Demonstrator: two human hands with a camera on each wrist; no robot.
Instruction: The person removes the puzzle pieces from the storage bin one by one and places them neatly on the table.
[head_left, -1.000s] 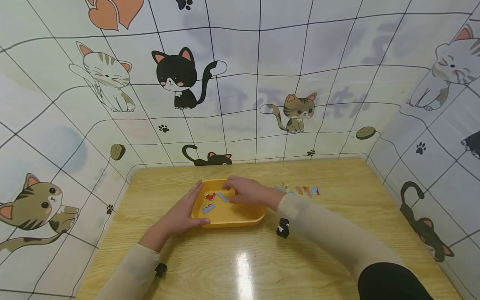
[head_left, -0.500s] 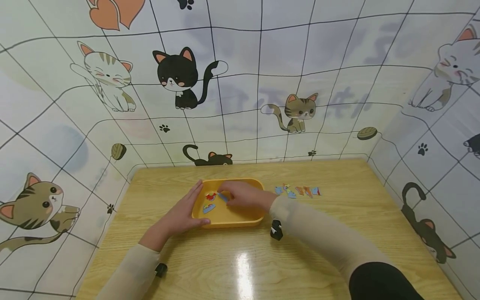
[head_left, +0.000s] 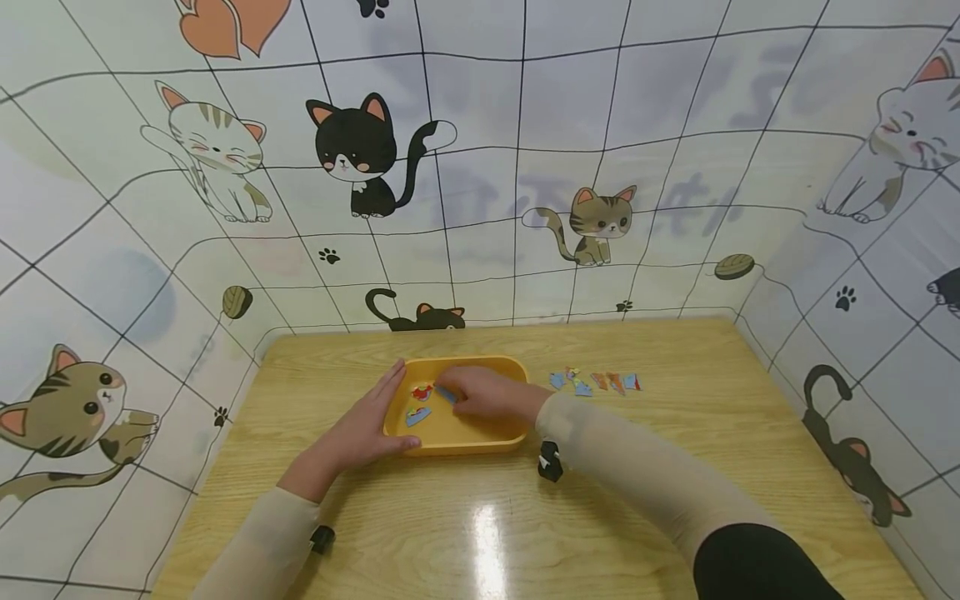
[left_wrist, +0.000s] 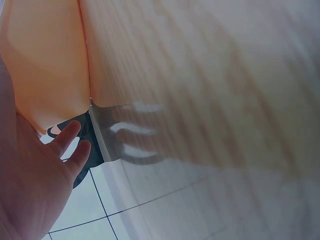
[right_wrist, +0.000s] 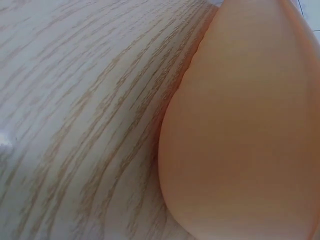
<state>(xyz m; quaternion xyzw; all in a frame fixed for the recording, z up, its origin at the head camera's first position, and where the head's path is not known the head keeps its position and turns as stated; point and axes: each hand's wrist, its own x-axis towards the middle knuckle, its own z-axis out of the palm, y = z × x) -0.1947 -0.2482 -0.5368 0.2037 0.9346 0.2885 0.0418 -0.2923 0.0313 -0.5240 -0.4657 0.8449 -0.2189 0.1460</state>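
A yellow plastic tray (head_left: 465,447) sits on the wooden table, its side wall filling much of the right wrist view. My left hand (head_left: 367,425) rests along the tray's left end, fingers fairly straight on the outside and thumb at the front rim. Inside the tray, my right hand (head_left: 487,392) reaches in from the right and pinches a narrow blue puzzle piece (head_left: 447,394) between thumb and fingertips, covering part of it. To its left lie a red-and-white puzzle piece (head_left: 422,392) and a blue one with a coloured print (head_left: 417,416).
Several printed puzzle pieces (head_left: 577,383) lie in a row on the table (head_left: 637,467), right of the tray behind my right forearm. A cloth wall (head_left: 480,167) with cat drawings stands behind the table and on both sides.
My right hand has moved slightly left and its fingertips have closed in on the narrow blue puzzle piece. The left hand and the tray have stayed put.
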